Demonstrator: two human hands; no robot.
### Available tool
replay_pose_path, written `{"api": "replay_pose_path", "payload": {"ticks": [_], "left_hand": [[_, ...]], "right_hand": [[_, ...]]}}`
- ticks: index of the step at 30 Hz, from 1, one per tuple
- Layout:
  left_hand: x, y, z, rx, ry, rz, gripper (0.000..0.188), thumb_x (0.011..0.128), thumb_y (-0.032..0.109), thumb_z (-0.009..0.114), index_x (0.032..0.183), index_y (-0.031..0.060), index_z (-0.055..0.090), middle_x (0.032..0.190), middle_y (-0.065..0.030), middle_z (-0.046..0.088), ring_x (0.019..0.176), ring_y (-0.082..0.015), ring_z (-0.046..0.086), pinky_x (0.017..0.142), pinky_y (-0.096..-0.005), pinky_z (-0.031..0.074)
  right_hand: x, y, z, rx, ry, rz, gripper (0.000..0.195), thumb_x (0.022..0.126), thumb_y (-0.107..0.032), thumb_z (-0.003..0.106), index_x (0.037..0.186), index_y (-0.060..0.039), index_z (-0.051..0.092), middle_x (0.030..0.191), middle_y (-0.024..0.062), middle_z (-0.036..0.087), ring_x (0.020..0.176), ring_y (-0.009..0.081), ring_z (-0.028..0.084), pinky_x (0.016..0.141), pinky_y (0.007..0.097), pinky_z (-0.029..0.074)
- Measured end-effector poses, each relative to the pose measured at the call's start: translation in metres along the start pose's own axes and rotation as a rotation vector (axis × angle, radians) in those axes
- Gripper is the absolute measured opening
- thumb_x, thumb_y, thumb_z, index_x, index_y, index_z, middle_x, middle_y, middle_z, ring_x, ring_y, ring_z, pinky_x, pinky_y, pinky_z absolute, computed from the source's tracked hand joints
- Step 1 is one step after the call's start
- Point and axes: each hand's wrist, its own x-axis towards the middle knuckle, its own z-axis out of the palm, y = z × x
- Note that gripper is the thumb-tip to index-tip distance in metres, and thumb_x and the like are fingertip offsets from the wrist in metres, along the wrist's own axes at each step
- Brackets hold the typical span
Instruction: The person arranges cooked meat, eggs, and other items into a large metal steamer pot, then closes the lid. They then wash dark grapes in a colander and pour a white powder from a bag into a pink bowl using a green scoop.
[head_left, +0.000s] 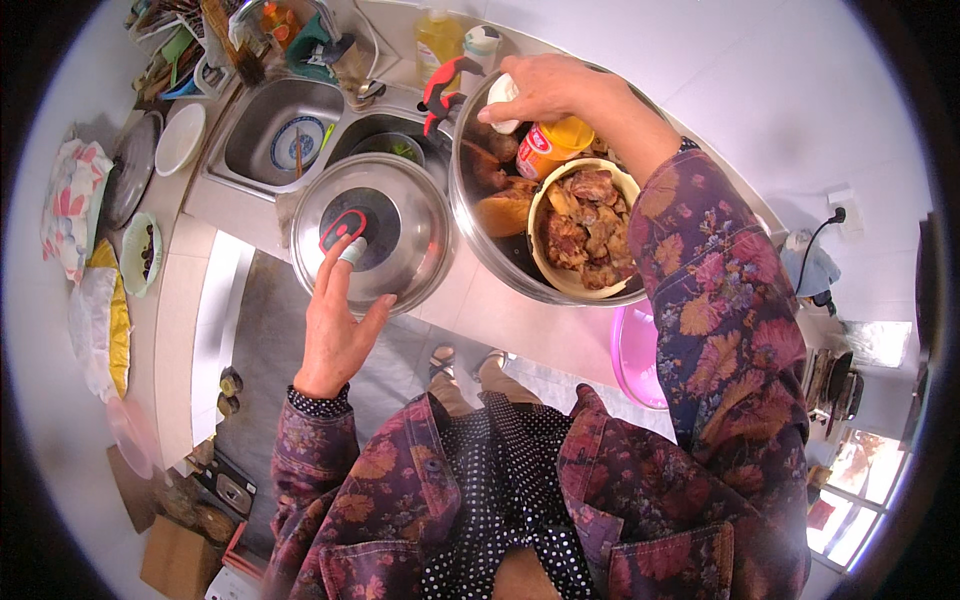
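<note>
My left hand (341, 322) reaches over a round steel pot lid (424, 259), its fingertips at the red-and-black handle (343, 231) and its thumb near the rim. One finger has a pale wrap. My right hand (559, 88) pinches a white round object (503, 103), partly hidden by the fingers, above a large steel pot (469, 217). Inside the pot are a cream bowl (535, 244) of browned meat pieces (585, 229), a yellow-and-red plastic tub (541, 150) bearing writing, and brown pieces of food (506, 206). My right sleeve hides part of the pot.
Left of the pot is a double steel sink (244, 142) holding a blue-and-white plate (292, 154). A red-and-black pot handle (442, 86) juts toward a yellow liquid bottle (439, 45). A pink basin (634, 352) sits below the counter edge; a green bowl (135, 262) stands left.
</note>
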Motion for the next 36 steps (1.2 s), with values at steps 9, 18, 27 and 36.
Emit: {"api": "replay_pose_path", "payload": {"ticks": [9, 18, 27, 36], "left_hand": [[-0.002, 0.007, 0.005, -0.060, -0.006, -0.033, 0.063, 0.073, 0.002, 0.070, 0.132, -0.0001, 0.046, 0.138, -0.0180, 0.045, 0.128, -0.0316, 0.045, 0.103, -0.0393, 0.039], [0.066, 0.070, 0.037, -0.154, -0.024, 0.286, 0.050, 0.078, 0.010, 0.071, 0.124, 0.0015, 0.054, 0.126, -0.0171, 0.055, 0.111, -0.0326, 0.057, 0.092, -0.0359, 0.047], [0.161, 0.058, 0.086, -0.108, 0.082, 0.305, 0.033, 0.083, 0.011, 0.062, 0.109, -0.0042, 0.049, 0.092, -0.0183, 0.061, 0.085, -0.0272, 0.064, 0.076, -0.0335, 0.051], [0.199, 0.069, 0.099, -0.032, -0.036, 0.324, 0.046, 0.076, 0.020, 0.065, 0.113, -0.0043, 0.054, 0.110, -0.0238, 0.057, 0.102, -0.0385, 0.057, 0.087, -0.0421, 0.046]], "right_hand": [[-0.004, 0.010, 0.011, -0.008, 0.066, -0.022, 0.083, 0.073, -0.067, 0.060, 0.118, 0.0027, 0.054, 0.113, 0.0251, 0.061, 0.107, 0.0371, 0.059, 0.091, 0.0426, 0.045], [-0.005, 0.017, 0.023, 0.023, 0.141, -0.030, 0.089, 0.072, -0.069, 0.060, 0.124, 0.0022, 0.051, 0.120, 0.0272, 0.057, 0.111, 0.0387, 0.057, 0.095, 0.0434, 0.044], [-0.022, -0.001, -0.001, 0.124, 0.111, 0.028, 0.063, 0.074, -0.040, 0.068, 0.115, 0.0049, 0.052, 0.109, 0.0251, 0.062, 0.102, 0.0366, 0.060, 0.086, 0.0427, 0.049], [-0.080, 0.062, -0.016, 0.337, 0.127, -0.101, 0.059, 0.080, -0.044, 0.058, 0.115, 0.0027, 0.056, 0.109, 0.0260, 0.062, 0.104, 0.0377, 0.059, 0.089, 0.0427, 0.047]]}}
